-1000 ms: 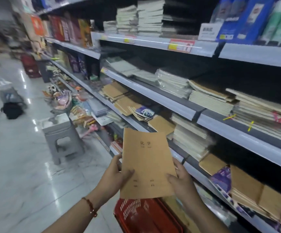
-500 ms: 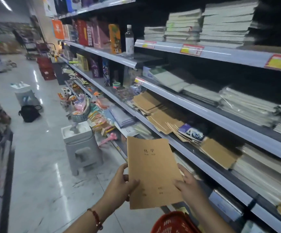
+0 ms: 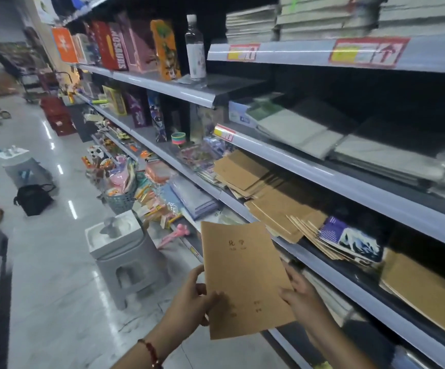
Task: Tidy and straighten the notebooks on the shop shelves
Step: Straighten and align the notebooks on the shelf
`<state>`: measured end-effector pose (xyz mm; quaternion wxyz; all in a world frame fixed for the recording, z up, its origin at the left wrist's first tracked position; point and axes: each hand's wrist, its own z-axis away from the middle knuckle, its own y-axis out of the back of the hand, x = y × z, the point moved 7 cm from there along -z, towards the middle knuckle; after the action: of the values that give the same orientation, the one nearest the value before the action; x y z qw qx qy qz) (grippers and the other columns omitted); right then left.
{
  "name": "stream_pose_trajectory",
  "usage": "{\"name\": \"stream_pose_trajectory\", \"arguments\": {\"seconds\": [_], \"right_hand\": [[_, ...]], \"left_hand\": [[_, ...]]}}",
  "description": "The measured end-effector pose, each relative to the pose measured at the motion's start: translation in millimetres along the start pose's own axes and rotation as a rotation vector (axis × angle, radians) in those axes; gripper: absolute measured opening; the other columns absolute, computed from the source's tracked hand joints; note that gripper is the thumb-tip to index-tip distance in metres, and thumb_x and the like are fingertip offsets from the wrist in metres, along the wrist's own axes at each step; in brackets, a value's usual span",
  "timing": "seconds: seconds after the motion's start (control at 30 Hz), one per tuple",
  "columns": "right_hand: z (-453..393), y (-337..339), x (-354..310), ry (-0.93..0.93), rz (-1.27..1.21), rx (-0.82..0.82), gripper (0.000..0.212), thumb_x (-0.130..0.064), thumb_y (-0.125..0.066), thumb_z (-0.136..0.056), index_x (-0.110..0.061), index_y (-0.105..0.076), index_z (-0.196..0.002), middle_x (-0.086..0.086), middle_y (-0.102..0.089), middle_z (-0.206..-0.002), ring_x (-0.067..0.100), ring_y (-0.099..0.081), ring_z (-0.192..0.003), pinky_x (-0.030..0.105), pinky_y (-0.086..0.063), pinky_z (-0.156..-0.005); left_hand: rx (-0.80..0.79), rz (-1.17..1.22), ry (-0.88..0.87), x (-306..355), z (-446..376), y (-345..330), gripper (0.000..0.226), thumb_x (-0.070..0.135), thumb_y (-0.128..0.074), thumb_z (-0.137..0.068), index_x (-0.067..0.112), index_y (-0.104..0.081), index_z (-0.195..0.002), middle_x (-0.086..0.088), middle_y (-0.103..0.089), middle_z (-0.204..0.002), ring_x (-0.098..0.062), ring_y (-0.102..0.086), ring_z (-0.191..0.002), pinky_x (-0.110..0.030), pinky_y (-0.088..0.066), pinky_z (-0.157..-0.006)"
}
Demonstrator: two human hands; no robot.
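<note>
In front of the shop shelves, a brown notebook (image 3: 245, 278) was held upright in the air between both hands, clear of every shelf. The left hand (image 3: 192, 302) pinched its lower left edge, thumb on the cover, and the right hand (image 3: 299, 294) gripped its right edge with fingers behind. On the shelf (image 3: 322, 259) just beyond it lay a loose, slanted heap of brown notebooks (image 3: 258, 187), overlapping one another, with a blue-and-white patterned notebook (image 3: 354, 239) resting at the heap's right end. Further right sat a neater brown stack (image 3: 423, 291). The shelf above carried flat grey packs (image 3: 303, 129), and the top one held tall stacks of pale notebooks (image 3: 309, 20). A clear bottle (image 3: 195, 46) stood upright beside boxed goods on the left. On the floor to the left stood a grey plastic stool (image 3: 125, 257), with a black bag (image 3: 33, 198) further back.
</note>
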<state>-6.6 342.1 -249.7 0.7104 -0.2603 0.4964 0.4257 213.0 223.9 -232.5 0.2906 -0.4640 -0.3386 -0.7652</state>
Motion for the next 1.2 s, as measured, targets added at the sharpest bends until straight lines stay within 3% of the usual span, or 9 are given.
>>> {"name": "stream_pose_trajectory", "arguments": {"seconds": [0.3,0.43,0.57,0.63,0.73,0.87,0.97,1.1,1.2], "right_hand": [[-88.7,1.6,-36.2,0.004,-0.052,0.068,0.060,0.009,-0.045,-0.093,-0.033,-0.053,-0.136,-0.005,-0.070,-0.119,0.014,-0.066,-0.108,0.028,-0.053,-0.084],[-115.8,9.5,-35.8,0.003,-0.038,0.130,0.062,0.005,-0.046,-0.094,-0.038,-0.054,-0.137,-0.012,-0.072,-0.117,0.010,-0.067,-0.109,0.030,-0.050,-0.093],[-132.2,16.3,-35.8,-0.023,-0.071,0.248,0.056,0.003,-0.050,-0.094,-0.042,-0.059,-0.127,-0.013,-0.075,-0.107,0.008,-0.071,-0.100,0.027,-0.053,-0.087],[-140.7,17.1,-34.2,-0.036,-0.105,0.324,0.056,0.003,-0.052,-0.094,-0.047,-0.059,-0.119,-0.013,-0.076,-0.104,0.011,-0.071,-0.100,0.031,-0.054,-0.090],[-154.9,9.2,-32.8,-0.027,-0.142,0.448,0.058,0.002,-0.054,-0.089,-0.042,-0.060,-0.127,-0.012,-0.075,-0.109,0.014,-0.070,-0.103,0.037,-0.053,-0.093],[-168.1,-8.1,-39.4,0.015,-0.273,0.609,0.065,-0.009,-0.058,-0.065,-0.027,-0.064,-0.127,-0.012,-0.075,-0.108,0.014,-0.071,-0.101,0.034,-0.056,-0.086],[-182.0,-19.5,-43.4,0.000,-0.283,0.690,0.060,0.005,-0.052,-0.078,-0.029,-0.066,-0.125,-0.008,-0.075,-0.111,0.016,-0.070,-0.104,0.037,-0.055,-0.092],[-188.5,-32.9,-49.1,-0.044,-0.310,0.819,0.052,0.006,-0.049,-0.092,-0.038,-0.069,-0.112,-0.017,-0.075,-0.103,0.009,-0.068,-0.099,0.026,-0.055,-0.076],[-193.8,-39.2,-50.7,-0.024,-0.349,0.885,0.052,0.009,-0.054,-0.089,-0.032,-0.069,-0.117,-0.015,-0.076,-0.100,0.011,-0.069,-0.097,0.023,-0.053,-0.074]], "left_hand": [[-0.085,-0.028,0.002,40.2,-122.4,14.8,0.053,0.007,-0.069,-0.091,0.029,-0.045,-0.133,-0.018,-0.072,-0.096,-0.023,-0.070,-0.072,-0.032,-0.049,-0.051],[-0.189,-0.028,-0.001,61.7,-161.9,2.6,0.064,0.034,-0.088,-0.068,0.036,-0.050,-0.119,-0.011,-0.073,-0.102,-0.024,-0.074,-0.080,-0.035,-0.057,-0.054],[-0.332,-0.092,-0.064,80.8,-200.5,-9.0,0.039,0.027,-0.067,-0.073,0.038,-0.055,-0.109,-0.001,-0.074,-0.101,-0.023,-0.073,-0.089,-0.048,-0.061,-0.067],[-0.395,-0.126,-0.102,86.5,-226.0,-10.7,0.044,0.021,-0.060,-0.070,0.036,-0.059,-0.112,0.001,-0.074,-0.104,-0.022,-0.072,-0.093,-0.053,-0.060,-0.074],[-0.455,-0.192,-0.124,88.0,-270.2,-9.2,0.054,0.008,-0.059,-0.085,0.038,-0.054,-0.131,0.001,-0.075,-0.106,-0.020,-0.073,-0.091,-0.043,-0.061,-0.067],[-0.546,-0.262,-0.272,107.9,-305.1,-10.6,0.053,0.005,-0.054,-0.099,0.048,-0.045,-0.129,0.008,-0.074,-0.093,-0.005,-0.071,-0.083,-0.023,-0.057,-0.066],[-0.531,-0.396,-0.361,119.7,-332.1,-9.3,0.051,0.008,-0.056,-0.098,0.034,-0.043,-0.140,0.008,-0.060,-0.108,-0.011,-0.061,-0.092,-0.021,-0.049,-0.072],[-0.672,-0.610,-0.583,111.4,-348.2,-4.9,0.060,0.045,-0.066,-0.091,0.046,-0.034,-0.143,0.014,-0.024,-0.148,-0.007,-0.044,-0.124,-0.030,-0.039,-0.112],[-0.756,-0.927,-1.004,103.0,-339.2,-4.1,0.067,0.072,-0.058,-0.080,0.058,-0.033,-0.141,0.022,-0.004,-0.159,-0.006,-0.010,-0.145,-0.028,-0.020,-0.118]]}}
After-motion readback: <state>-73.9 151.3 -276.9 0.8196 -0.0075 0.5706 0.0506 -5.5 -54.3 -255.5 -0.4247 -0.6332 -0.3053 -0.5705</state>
